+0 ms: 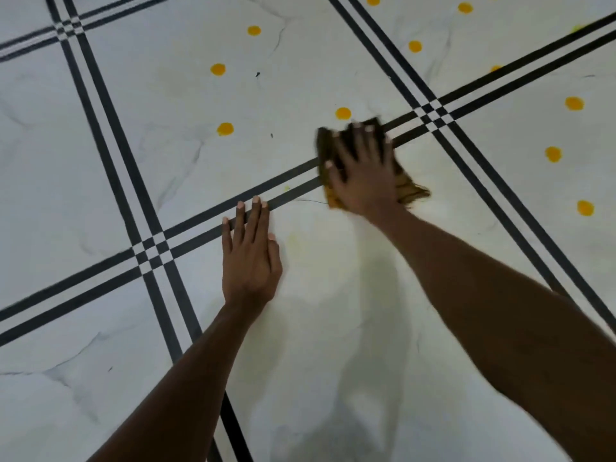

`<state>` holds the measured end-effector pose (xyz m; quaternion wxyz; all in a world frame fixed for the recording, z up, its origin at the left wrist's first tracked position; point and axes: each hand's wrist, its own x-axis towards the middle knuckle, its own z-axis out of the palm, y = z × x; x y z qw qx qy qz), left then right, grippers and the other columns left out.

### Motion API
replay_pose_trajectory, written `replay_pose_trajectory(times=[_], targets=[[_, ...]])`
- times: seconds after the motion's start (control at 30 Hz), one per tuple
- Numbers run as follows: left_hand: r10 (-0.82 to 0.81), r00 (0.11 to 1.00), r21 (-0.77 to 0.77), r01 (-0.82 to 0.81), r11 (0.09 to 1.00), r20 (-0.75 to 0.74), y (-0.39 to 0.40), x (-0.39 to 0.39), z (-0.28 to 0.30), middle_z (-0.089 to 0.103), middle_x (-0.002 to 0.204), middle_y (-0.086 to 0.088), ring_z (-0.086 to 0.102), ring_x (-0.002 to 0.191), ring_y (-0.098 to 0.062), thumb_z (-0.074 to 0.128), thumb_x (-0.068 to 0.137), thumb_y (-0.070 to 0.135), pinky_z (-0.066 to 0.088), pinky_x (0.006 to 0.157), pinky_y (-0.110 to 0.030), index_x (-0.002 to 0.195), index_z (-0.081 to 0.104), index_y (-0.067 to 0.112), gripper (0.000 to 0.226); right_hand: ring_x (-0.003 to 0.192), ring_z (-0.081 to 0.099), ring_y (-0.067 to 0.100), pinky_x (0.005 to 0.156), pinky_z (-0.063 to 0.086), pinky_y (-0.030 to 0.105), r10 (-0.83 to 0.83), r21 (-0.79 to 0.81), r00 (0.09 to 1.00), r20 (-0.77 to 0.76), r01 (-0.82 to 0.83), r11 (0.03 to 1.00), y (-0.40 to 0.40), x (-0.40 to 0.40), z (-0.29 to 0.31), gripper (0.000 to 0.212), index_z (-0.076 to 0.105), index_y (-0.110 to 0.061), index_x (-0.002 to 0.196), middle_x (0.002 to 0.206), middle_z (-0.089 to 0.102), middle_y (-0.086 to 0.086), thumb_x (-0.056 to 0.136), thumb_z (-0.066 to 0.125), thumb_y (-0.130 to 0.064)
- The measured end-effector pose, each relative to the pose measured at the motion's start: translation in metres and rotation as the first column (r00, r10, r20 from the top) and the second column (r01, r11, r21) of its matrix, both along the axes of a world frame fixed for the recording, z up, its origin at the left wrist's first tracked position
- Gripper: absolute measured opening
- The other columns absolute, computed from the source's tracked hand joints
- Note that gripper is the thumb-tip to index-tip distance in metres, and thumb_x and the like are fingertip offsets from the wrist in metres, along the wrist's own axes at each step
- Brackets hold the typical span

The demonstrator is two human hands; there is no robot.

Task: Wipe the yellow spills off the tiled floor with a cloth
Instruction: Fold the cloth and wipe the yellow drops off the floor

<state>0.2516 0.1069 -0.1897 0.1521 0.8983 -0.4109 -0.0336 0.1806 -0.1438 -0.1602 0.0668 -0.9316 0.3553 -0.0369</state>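
Note:
My right hand presses flat on a dark, yellow-stained cloth that lies across a black double stripe of the white tiled floor. The hand is motion-blurred. A yellow spill sits just beyond the cloth's far edge. Several more round yellow spills dot the tiles, among them one to the left and one to the right. My left hand rests flat on the floor, fingers together, its fingertips on the same stripe. A faint yellow smear shows beside its thumb.
Black double stripes cross the white marble-look tiles in a grid. Small dark specks lie among the spills. My shadow falls on the tile between my forearms.

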Motion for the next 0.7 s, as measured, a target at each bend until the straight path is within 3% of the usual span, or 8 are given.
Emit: replay_pose_trajectory(times=[0.17,0.23,0.33,0.4,0.5,0.53,0.63,0.7], targets=[[0.079,0.995,-0.050,-0.082,0.995,-0.060,-0.001,-0.003,0.005,0.014,0.174,-0.009,0.005,0.163,-0.020,0.022,0.109,0.029,0.012,0.132,-0.046,0.164,0.018,0.007,0.060,0.165,0.001,0.024,0.132,0.004,0.053,0.578,-0.003,0.813,-0.070,-0.580,0.815,0.068,-0.055,-0.006,0.060,0.015,-0.035,0.167,0.177,0.007,0.003,0.110,0.023,-0.054],[0.067,0.996,-0.019,-0.068,0.998,-0.051,0.000,-0.004,0.006,0.011,0.174,-0.009,0.002,0.163,-0.020,0.019,0.108,0.032,0.010,0.132,-0.046,0.165,0.014,0.008,0.062,0.164,0.005,0.025,0.132,0.008,0.056,0.481,-0.034,0.875,-0.062,-0.483,0.875,0.029,-0.070,-0.006,0.060,0.016,-0.035,0.167,0.177,0.010,0.003,0.110,0.021,-0.053],[0.069,0.996,0.002,-0.069,0.998,-0.060,-0.001,-0.004,0.003,0.007,0.175,-0.007,0.000,0.163,-0.019,0.018,0.108,0.033,0.007,0.133,-0.044,0.165,0.011,0.009,0.062,0.163,0.013,0.033,0.129,0.010,0.063,-0.002,0.034,1.000,-0.014,0.002,0.999,-0.007,-0.031,0.000,0.065,0.021,-0.027,0.167,0.175,0.018,0.012,0.107,0.017,-0.053],[0.073,0.996,-0.001,-0.073,0.997,-0.048,0.000,-0.002,0.002,0.009,0.175,-0.007,0.000,0.163,-0.019,0.018,0.108,0.032,0.006,0.133,-0.043,0.165,0.013,0.009,0.062,0.161,0.019,0.037,0.128,0.013,0.064,0.108,0.028,0.994,-0.008,-0.107,0.994,0.025,0.008,0.003,0.064,0.027,-0.028,0.165,0.173,0.025,0.015,0.107,0.023,-0.054],[0.075,0.996,-0.020,-0.076,0.997,-0.045,-0.001,-0.002,0.002,0.015,0.174,-0.009,0.006,0.162,-0.020,0.020,0.108,0.030,0.009,0.133,-0.044,0.164,0.019,0.007,0.060,0.163,0.018,0.027,0.131,0.009,0.055,0.583,-0.080,0.812,-0.038,-0.584,0.808,0.060,0.004,-0.011,0.061,0.023,-0.036,0.164,0.174,0.025,0.005,0.108,0.028,-0.058],[0.077,0.996,-0.024,-0.078,0.997,-0.046,-0.001,-0.002,0.003,0.015,0.174,-0.009,0.006,0.162,-0.020,0.020,0.108,0.030,0.009,0.133,-0.044,0.164,0.019,0.007,0.061,0.163,0.016,0.026,0.132,0.007,0.053,0.550,-0.088,0.835,-0.017,-0.549,0.831,0.051,-0.002,-0.011,0.062,0.024,-0.036,0.164,0.174,0.024,0.004,0.107,0.027,-0.060],[0.067,0.995,-0.020,-0.068,0.997,-0.074,0.000,-0.002,0.004,0.010,0.174,-0.007,0.002,0.163,-0.019,0.019,0.108,0.033,0.007,0.133,-0.044,0.165,0.014,0.009,0.062,0.163,0.012,0.031,0.131,0.006,0.057,0.032,-0.010,0.999,0.035,-0.032,0.999,0.033,-0.021,-0.009,0.069,0.023,-0.032,0.166,0.175,0.019,0.011,0.106,0.023,-0.065],[0.064,0.995,-0.016,-0.066,0.998,-0.081,0.001,-0.001,0.004,0.008,0.175,-0.006,0.001,0.163,-0.018,0.019,0.108,0.033,0.007,0.133,-0.045,0.165,0.013,0.010,0.062,0.164,0.003,0.031,0.131,0.002,0.058,0.233,0.009,0.972,-0.028,-0.233,0.972,0.055,-0.045,-0.007,0.071,0.016,-0.032,0.167,0.176,0.011,0.012,0.106,0.024,-0.066]])
